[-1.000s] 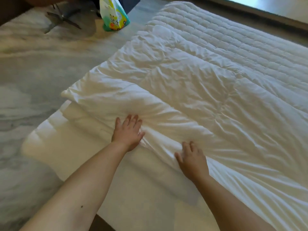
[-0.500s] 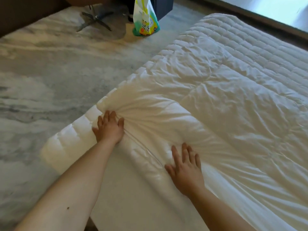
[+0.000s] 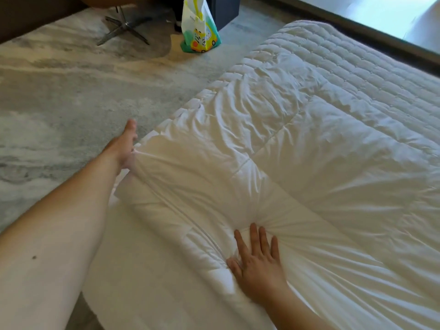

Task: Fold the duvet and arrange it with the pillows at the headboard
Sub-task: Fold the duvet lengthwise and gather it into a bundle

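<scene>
A white, creased duvet [image 3: 297, 167] lies spread over the bed, its near edge doubled into a thick roll. My left hand [image 3: 125, 145] is at the duvet's left corner by the side of the bed. It is closed on the fabric, and tight creases run out from the grip. My right hand [image 3: 258, 265] lies flat on the duvet's near fold with fingers spread, pressing down and holding nothing. No pillows or headboard are in view.
A quilted mattress cover [image 3: 357, 65] shows beyond the duvet. A grey marbled rug [image 3: 71, 96] covers the floor at left. On it stand a colourful bag [image 3: 200, 32], a chair's star base [image 3: 123, 27] and a dark cabinet [image 3: 223, 10].
My left hand slid left from the top of the fold to the duvet's corner and closed on it. My right hand stays pressed on the near fold.
</scene>
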